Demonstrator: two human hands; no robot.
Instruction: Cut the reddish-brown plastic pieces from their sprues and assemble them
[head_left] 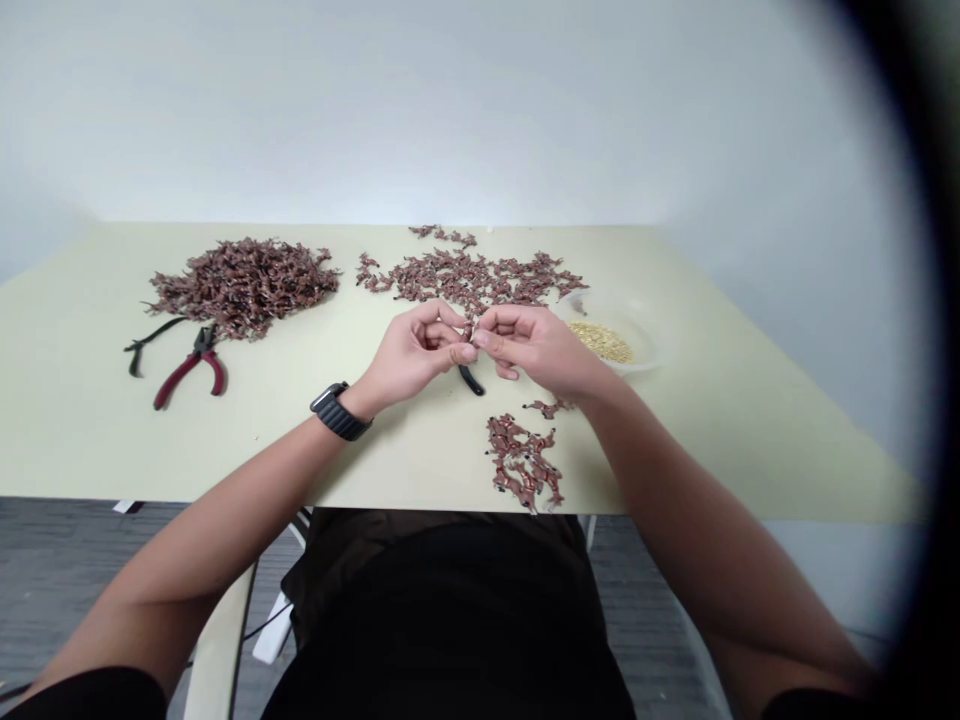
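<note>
On my feed: left hand (411, 352) and right hand (536, 350), fingertips (465, 353) pressed together, pinching small piece (470, 332) between them, steadying it. Black tool handle (471, 381) just below fingers; brown pieces (465, 280) beyond, within reach; bowl of gold beads (600, 342) right of fingers.

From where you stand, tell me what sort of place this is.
Probably an indoor workroom for small handwork, though I can't be certain. A pale green table holds a large heap of small reddish-brown parts, red-handled pliers, and a clear bowl of small gold pieces.
</note>
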